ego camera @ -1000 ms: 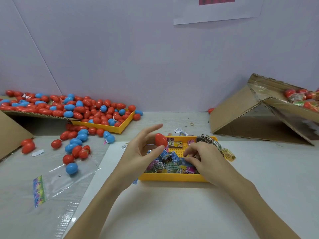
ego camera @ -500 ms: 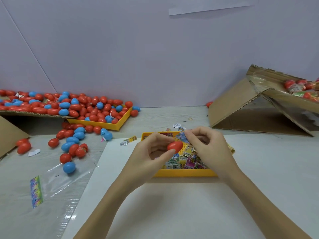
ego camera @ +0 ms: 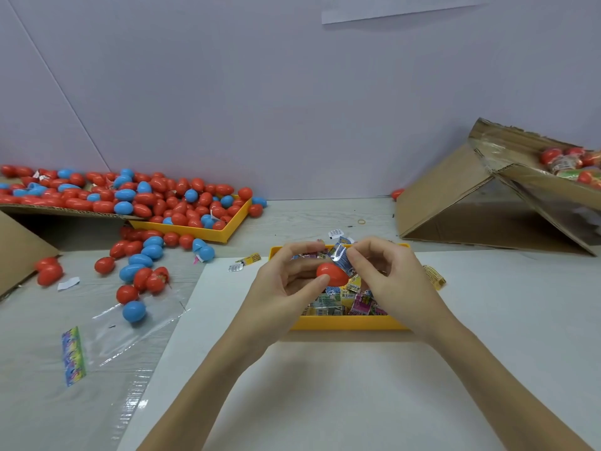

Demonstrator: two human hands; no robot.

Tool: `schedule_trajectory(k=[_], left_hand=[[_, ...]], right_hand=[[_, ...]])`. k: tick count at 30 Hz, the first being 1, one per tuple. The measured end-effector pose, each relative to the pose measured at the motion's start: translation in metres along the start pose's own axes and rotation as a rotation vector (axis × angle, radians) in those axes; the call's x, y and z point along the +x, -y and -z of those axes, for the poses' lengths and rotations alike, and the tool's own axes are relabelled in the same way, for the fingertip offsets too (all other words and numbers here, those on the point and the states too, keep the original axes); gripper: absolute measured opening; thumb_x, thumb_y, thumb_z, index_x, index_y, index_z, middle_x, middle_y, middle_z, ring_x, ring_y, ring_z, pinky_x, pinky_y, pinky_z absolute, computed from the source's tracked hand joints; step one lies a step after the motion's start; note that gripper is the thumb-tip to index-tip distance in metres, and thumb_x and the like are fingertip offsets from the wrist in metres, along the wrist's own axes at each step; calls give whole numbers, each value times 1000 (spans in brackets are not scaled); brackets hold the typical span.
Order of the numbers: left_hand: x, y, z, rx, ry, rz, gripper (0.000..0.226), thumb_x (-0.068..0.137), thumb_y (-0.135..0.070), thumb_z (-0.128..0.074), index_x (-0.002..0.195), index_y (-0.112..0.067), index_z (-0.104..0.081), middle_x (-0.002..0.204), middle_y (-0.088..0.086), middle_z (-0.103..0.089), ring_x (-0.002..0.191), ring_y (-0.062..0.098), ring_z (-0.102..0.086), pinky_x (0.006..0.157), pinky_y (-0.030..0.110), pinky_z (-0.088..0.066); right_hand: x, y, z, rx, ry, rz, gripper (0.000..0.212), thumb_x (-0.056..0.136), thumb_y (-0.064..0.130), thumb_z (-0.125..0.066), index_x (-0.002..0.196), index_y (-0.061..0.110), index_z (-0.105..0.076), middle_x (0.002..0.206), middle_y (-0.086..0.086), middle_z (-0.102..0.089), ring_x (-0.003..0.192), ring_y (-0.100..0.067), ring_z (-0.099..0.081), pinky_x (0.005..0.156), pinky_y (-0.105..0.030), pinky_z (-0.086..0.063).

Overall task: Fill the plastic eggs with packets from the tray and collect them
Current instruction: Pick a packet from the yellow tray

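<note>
Over the yellow plastic tray on the desk, the left hand grips a red plastic egg while the right hand, up from the tray, now pinches a blue foil packet against it, ready for filling.

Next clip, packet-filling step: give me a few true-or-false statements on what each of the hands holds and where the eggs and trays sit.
1. The left hand holds a red plastic egg. True.
2. The right hand is empty. False: it pinches a small blue foil packet.
3. The hands work above a yellow plastic tray of packets. True.
4. The far-left yellow tray of eggs holds only blue eggs. False: red and blue, mostly red.
5. A blue plastic egg lies on a clear plastic bag. True.
</note>
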State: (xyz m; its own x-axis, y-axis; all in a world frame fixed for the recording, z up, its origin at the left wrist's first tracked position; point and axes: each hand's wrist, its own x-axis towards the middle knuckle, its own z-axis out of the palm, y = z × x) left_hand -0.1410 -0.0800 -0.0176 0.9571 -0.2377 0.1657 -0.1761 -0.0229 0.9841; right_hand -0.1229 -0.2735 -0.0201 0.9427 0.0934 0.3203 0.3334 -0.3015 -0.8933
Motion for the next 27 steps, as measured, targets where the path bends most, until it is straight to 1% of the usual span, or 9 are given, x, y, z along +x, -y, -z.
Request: schedule_trajectory(k=[2, 5, 11, 13, 16, 20, 22, 25, 27], left_hand=[[0, 0, 0, 34, -9, -12, 37, 96, -7, -70, 128, -23, -63, 114, -2, -77, 109, 14, -72, 89, 22, -56], [0, -1, 1, 63, -26, -26, 35, 96, -8, -71, 126, -25, -66, 114, -6, -75, 110, 12, -70, 88, 21, -56], [0, -2, 2, 71, -40, -34, 32, 96, -8, -70, 124, -23, -68, 116, -5, -74, 109, 14, -70, 88, 23, -57], [0, -2, 1, 68, -43, -39, 29, 97, -9, -69, 122, -22, -70, 115, -4, -74, 109, 16, -70, 87, 24, -57], [-1, -3, 0, 68, -48, -52, 23, 99, -9, -67, 117, -22, -73, 109, -3, -76, 105, 14, -72, 82, 19, -56], [-1, -4, -1, 51, -72, -67, 20, 100, -10, -65, 113, -21, -74, 104, -4, -77, 100, 12, -73, 81, 16, -55], [-1, -4, -2, 43, -93, -74, 19, 99, -10, -65, 112, -20, -74, 104, -4, -77, 100, 12, -73, 80, 16, -55], [-1, -4, -2, 39, -117, -81, 19, 99, -10, -66, 113, -20, -74, 105, -4, -77, 101, 12, -73, 79, 18, -55], [-1, -4, -1, 41, -125, -87, 20, 99, -9, -66, 114, -20, -73, 104, -4, -77, 100, 13, -73, 79, 20, -57]], right_hand=[[0, 1, 1, -3, 26, -20, 17, 103, 23, -59, 90, 18, -69, 75, 10, -67, 62, 1, -58, 63, -15, -48], [0, 2, 2, -31, 57, -23, 18, 103, 23, -58, 90, 15, -69, 81, 3, -68, 64, 1, -59, 66, -16, -48], [0, 4, 2, -54, 74, -41, 16, 102, 23, -59, 92, 17, -70, 85, 5, -70, 70, 0, -63, 69, -18, -49], [-1, 4, 3, -71, 74, -52, 17, 102, 25, -60, 92, 16, -71, 84, 4, -71, 69, -1, -62, 70, -21, -51], [-1, 5, 3, -64, 75, -68, 22, 100, 28, -61, 88, 13, -71, 80, 1, -72, 68, -3, -64, 72, -27, -53], [-2, 6, 1, -48, 93, -75, 22, 99, 31, -64, 87, 14, -71, 80, 2, -72, 80, -14, -69, 77, -39, -59], [-1, 6, 1, -22, 88, -79, 21, 97, 33, -67, 87, 15, -72, 79, 3, -72, 79, -13, -71, 75, -37, -59], [-2, 6, 3, 76, 74, -116, 22, 95, 36, -67, 89, 17, -76, 81, 0, -75, 69, -10, -69, 68, -24, -56], [-2, 5, 3, 151, 62, -161, 21, 96, 34, -67, 93, 16, -77, 85, -3, -77, 76, -20, -72, 70, -25, -58]])
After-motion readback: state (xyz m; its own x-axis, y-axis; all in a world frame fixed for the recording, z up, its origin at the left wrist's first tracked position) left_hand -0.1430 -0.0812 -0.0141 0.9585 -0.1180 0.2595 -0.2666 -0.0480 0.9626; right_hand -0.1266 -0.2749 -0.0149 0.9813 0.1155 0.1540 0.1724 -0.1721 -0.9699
